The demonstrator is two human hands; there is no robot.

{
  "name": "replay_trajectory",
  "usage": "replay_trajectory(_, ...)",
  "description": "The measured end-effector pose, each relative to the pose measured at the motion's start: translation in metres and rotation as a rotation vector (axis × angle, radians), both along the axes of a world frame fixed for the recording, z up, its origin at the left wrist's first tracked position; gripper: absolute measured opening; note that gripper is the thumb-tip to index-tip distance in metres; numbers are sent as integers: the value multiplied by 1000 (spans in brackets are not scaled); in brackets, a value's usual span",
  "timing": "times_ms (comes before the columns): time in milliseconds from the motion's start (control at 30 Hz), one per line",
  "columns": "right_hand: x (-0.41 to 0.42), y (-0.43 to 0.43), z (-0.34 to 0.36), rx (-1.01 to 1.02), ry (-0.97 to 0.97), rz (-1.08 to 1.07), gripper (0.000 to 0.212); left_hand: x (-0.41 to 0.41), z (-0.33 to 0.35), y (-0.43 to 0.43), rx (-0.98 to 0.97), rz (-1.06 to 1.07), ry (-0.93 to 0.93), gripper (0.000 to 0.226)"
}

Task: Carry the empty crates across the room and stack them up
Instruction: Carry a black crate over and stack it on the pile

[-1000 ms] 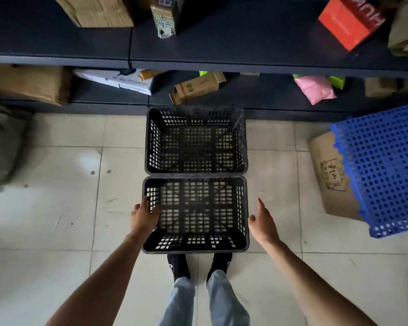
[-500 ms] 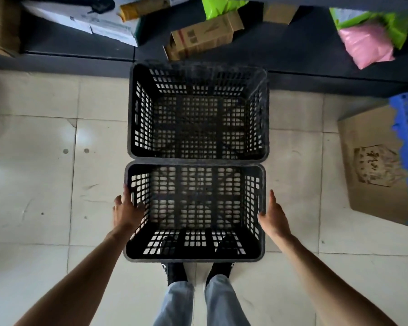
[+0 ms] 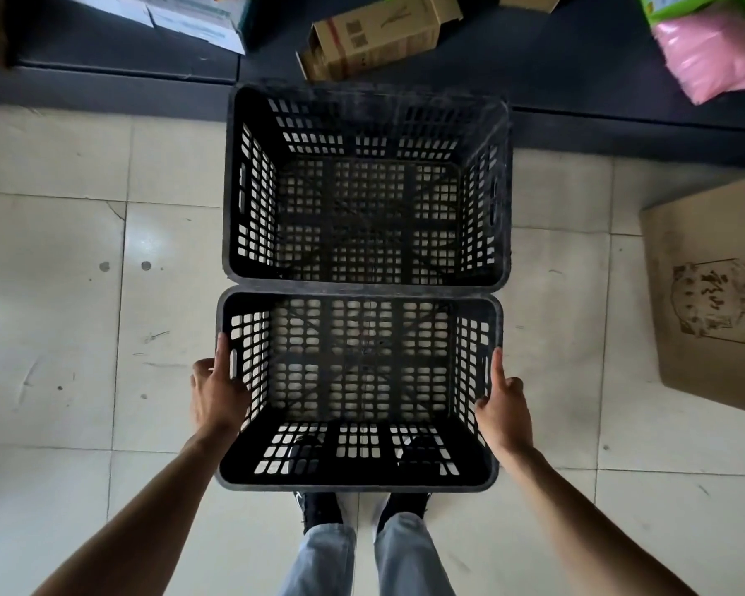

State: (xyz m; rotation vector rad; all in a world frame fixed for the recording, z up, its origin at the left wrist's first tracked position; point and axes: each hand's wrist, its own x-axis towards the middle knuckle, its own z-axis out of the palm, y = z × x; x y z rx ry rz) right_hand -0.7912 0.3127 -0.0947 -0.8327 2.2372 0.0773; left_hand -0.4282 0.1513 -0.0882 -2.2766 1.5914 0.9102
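Crates: two black slatted crates, both empty, open side up on the tiled floor [image 3: 61, 294].
Near crate [image 3: 358, 479]: just in front of the person's shoes, its far rim touching the near rim of the other.
Far crate [image 3: 368, 94]: its far end reaches the dark base of the shelf [image 3: 104, 79].
Hands: two, bare, one on each side of the near crate.
Left hand [image 3: 216, 393]: pressed flat to the outside of the left wall, thumb lying along the rim beside a handle slot, fingers curled down the outer side; whether they grip under anything cannot be told.
Right hand [image 3: 504, 406]: against the outside of the right wall, thumb stretched along the rim, fingers folded at the outer side; it touches the crate, though a firm grasp is not clear.
Arms: both forearms reach forward and inward from the near corners.
Shoes [image 3: 319, 509]: two, black, below light trouser legs.
Boxes: one open carton [image 3: 375, 32] on the shelf base, one flat cardboard sheet [image 3: 706, 294] on the floor at right.
Bag: one pink bag [image 3: 706, 62], far right.
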Motion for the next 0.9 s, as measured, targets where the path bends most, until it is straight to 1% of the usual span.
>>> replay_trajectory(133, 4, 1, -2, -7, 70, 22, 93, 7, -3, 2, -22, -58, -40, 96)
replay_trajectory(233, 8, 1, 0, -7, 115, 31, 93, 9, 1, 2, -18, -107, -61, 95)
replay_trajectory(400, 4, -2, 11, 37, 129, 81, 95, 10, 14, 0, -19, -124, -67, 96)
replay_trajectory(533, 2, -10, 31, 65, 143, 83, 93, 10, 30, -8, -44, -143, -83, 91)
replay_trajectory(633, 6, -8, 49, 129, 134, 109, 88, 14, 45, -8, -23, -157, -119, 88)
replay_trajectory(800, 22, 12, 84, 236, 132, 116, 90, 22, 82, 11, 20, -143, -149, 83)
replay_trajectory(900, 30, 31, 110, 225, 109, 116, 96, 34, 107, 27, 27, -146, -120, 84)
